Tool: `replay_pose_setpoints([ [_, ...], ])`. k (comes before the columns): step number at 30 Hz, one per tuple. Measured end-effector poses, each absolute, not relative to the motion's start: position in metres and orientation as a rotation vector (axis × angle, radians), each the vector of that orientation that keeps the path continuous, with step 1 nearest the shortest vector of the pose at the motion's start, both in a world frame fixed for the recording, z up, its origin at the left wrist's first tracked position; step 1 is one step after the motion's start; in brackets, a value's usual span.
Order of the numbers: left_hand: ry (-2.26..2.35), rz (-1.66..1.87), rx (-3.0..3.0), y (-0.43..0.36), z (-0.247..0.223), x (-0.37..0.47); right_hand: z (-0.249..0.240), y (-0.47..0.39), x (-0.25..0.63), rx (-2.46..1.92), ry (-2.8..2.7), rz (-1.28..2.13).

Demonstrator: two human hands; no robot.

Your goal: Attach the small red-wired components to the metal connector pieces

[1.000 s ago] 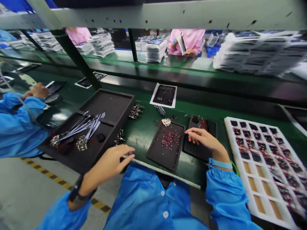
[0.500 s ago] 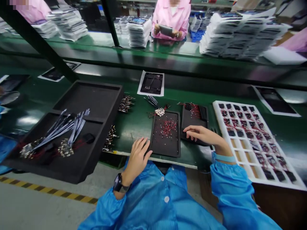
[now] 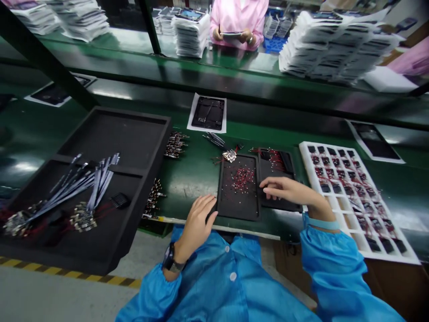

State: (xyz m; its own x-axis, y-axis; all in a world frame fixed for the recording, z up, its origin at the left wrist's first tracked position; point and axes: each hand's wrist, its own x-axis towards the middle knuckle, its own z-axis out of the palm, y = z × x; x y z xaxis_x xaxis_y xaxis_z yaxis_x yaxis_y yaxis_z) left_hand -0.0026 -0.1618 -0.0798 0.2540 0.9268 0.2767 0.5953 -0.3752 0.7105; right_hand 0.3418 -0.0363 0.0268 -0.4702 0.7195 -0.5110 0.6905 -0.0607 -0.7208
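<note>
My left hand lies at the left edge of a shallow black tray, palm down with fingers stretched out and nothing in it. Small red-and-black wired parts with pale tips are scattered over that tray. My right hand is over a second black tray, beside the first one. Its fingers are loosely bent and apart, and I see nothing between them. At the second tray's far end are black blocks and red wires. A bunch of flat cables with metallic ends lies just behind the first tray.
A large black foam tray with grey ribbon cables stands left. A white compartment tray of black, red-wired parts is right. Black tablet housings, one a panel, lie behind. A person in pink holds a flat device across the bench.
The view has shifted slightly, so the trays appear a little farther right. Both hands keep nearly the same pose. The person across has tilted the flat device.
</note>
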Motion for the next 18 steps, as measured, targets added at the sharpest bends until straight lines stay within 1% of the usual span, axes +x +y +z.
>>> replay_pose_setpoints([
  [5, 1.496, 1.111, 1.967, -0.175, -0.059, -0.030, 0.036, 0.014, 0.300, -1.471, -2.354, 0.879],
  [8, 1.572, 1.257, 1.954, -0.190, -0.031, -0.057, 0.024, 0.045, 0.270, -1.347, -2.586, 0.543],
  [11, 1.704, 1.435, 1.946, -0.213, 0.000, -0.088, 0.004, 0.076, 0.257, -1.328, -2.779, 0.218],
  [13, 1.862, 1.530, 1.870, -0.230, 0.015, -0.102, -0.008, 0.098, 0.260, -1.364, -2.808, 0.073],
  [15, 1.946, 1.537, 1.771, -0.241, 0.021, -0.105, -0.015, 0.116, 0.270, -1.414, -2.816, 0.014],
  [18, 1.831, 1.390, 1.747, -0.224, 0.015, -0.083, -0.019, 0.130, 0.285, -1.506, -2.859, 0.066],
])
